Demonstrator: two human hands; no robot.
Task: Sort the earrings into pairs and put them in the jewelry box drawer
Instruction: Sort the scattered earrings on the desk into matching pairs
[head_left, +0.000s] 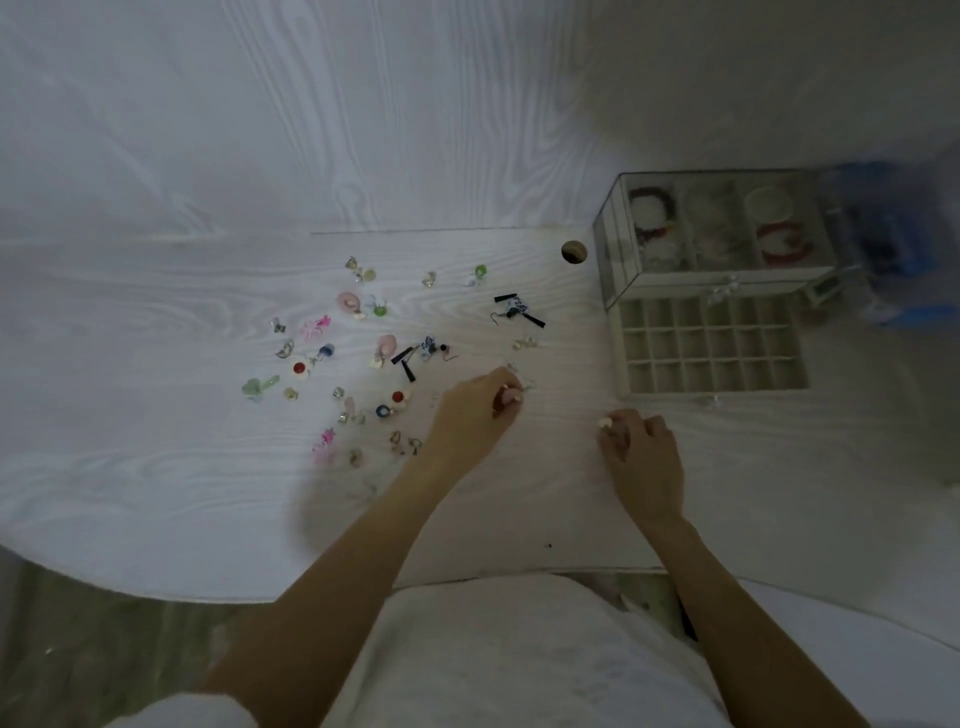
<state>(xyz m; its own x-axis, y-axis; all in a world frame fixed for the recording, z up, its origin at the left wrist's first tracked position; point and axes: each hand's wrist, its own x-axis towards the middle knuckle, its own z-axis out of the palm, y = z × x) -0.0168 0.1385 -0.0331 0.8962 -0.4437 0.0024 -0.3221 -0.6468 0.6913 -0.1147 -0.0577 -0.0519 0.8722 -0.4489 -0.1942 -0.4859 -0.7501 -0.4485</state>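
Left hand (480, 410) pinching a small pale earring (511, 396). Right hand (641, 439) curled, maybe holding a tiny white one; cannot tell. More earrings (353, 358) just left of the left hand, open drawer (709, 345) beyond the right. Best: match shapes first, drop gently.

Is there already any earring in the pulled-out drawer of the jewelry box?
No, every compartment of the open drawer looks bare, while the earrings lie scattered on the table to its left.

Bare forearms; a white sleeve (182, 712) at the left elbow — white garment (519, 660) below.
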